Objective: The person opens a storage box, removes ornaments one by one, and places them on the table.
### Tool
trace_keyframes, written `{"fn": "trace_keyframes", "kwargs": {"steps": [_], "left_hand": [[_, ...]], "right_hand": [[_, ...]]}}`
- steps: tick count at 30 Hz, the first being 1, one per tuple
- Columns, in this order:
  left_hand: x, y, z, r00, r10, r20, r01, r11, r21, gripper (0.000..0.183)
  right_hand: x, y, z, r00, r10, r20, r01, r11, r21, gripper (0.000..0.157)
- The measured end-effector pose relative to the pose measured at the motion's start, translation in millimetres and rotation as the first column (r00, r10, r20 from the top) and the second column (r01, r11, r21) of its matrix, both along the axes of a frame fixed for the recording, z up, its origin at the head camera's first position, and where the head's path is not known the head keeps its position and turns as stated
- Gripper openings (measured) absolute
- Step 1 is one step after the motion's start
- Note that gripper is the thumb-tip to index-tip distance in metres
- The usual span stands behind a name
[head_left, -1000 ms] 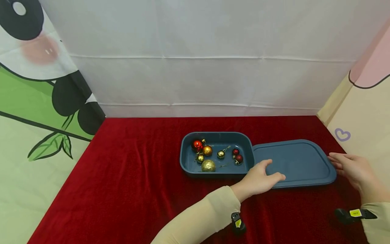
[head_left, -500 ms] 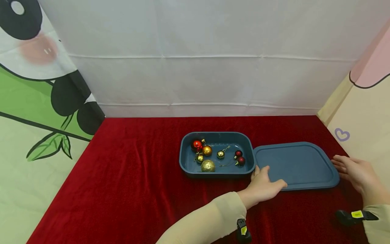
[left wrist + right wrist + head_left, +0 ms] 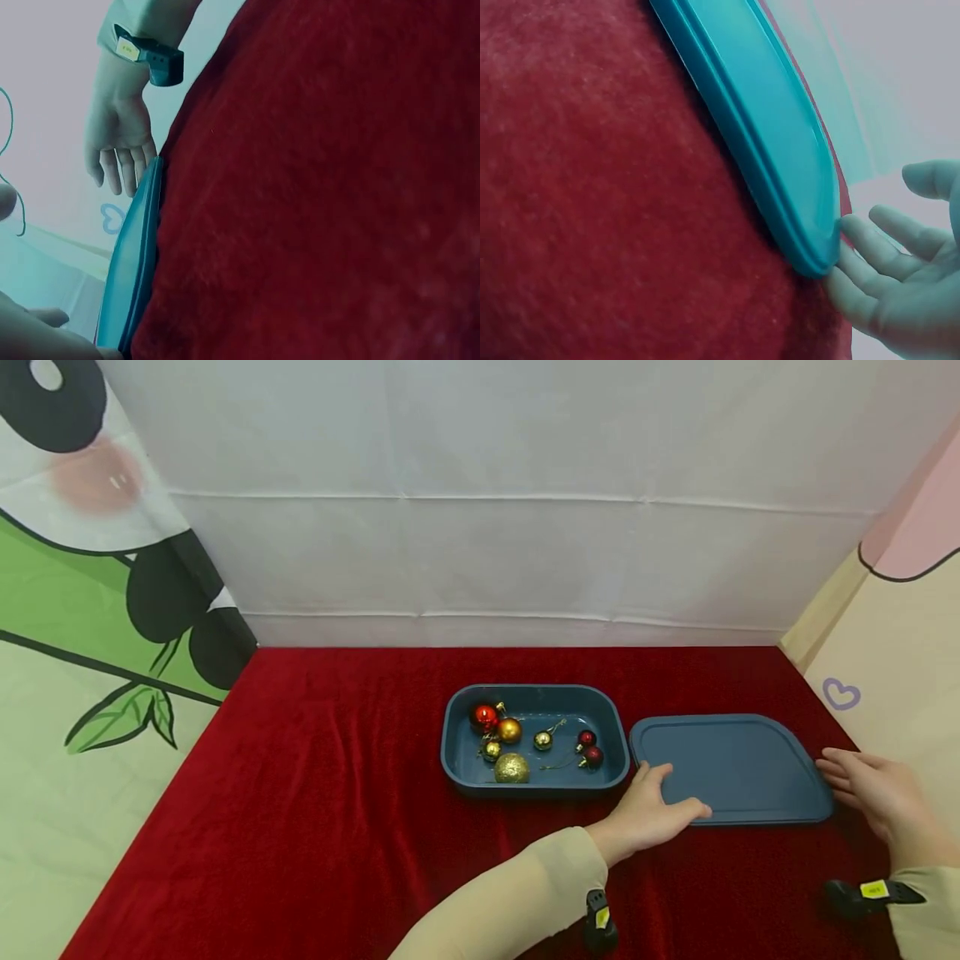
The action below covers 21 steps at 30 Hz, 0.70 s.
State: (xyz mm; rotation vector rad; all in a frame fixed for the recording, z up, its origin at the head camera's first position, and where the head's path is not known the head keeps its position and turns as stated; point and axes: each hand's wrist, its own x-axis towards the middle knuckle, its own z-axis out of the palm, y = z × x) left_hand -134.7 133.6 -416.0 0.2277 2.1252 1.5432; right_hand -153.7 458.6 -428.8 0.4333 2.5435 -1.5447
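A flat blue lid point(image 3: 738, 768) with rounded corners lies on the red cloth, just right of a blue box point(image 3: 536, 787). A narrow gap separates the two. My left hand point(image 3: 647, 810) rests at the lid's left end, thumb spread apart along the front edge and fingers by the left edge. At the opposite end, the straight fingers of my right hand point(image 3: 873, 789) touch the lid's right edge; the right wrist view shows the fingertips against the lid's corner point(image 3: 814, 259). Inside the box lie a shiny red ball point(image 3: 484, 717), a glittery gold ball point(image 3: 512, 768) and several smaller baubles.
Red velvety cloth point(image 3: 315, 827) covers the table. A white fabric backdrop point(image 3: 517, 560) rises behind it, with printed fabric panels at the left point(image 3: 112, 610) and right point(image 3: 900, 660). Each wrist wears a black strap with a yellow label.
The lid has shifted slightly right and nearer, away from the box. My left hand has moved a little right with its fingers lower at the edge; the right hand has eased slightly right and nearer.
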Motion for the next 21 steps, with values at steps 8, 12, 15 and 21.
{"fn": "trace_keyframes", "kwargs": {"steps": [8, 12, 15, 21], "left_hand": [[-3.1, -8.9, -1.0, 0.992, -0.078, -0.095, 0.073, 0.996, -0.055, 0.074], [-4.3, -16.0, 3.8, 0.985, -0.093, -0.146, 0.088, 0.995, -0.042, 0.072], [-4.9, -21.2, 9.2, 0.981, -0.097, -0.170, 0.095, 0.995, -0.023, 0.070], [-7.3, -30.4, 21.7, 0.977, -0.085, -0.193, 0.089, 0.996, 0.010, 0.067]], "right_hand": [[0.3, -15.0, 2.1, 0.997, 0.036, -0.069, -0.036, 0.999, -0.004, 0.046], [-4.0, -31.7, 5.0, 0.995, 0.021, -0.100, -0.011, 0.995, 0.099, 0.058], [-8.5, -45.9, 6.4, 0.993, 0.002, -0.120, 0.017, 0.988, 0.156, 0.062], [-17.6, -75.2, 10.6, 0.986, 0.041, -0.162, -0.006, 0.977, 0.212, 0.065]]}}
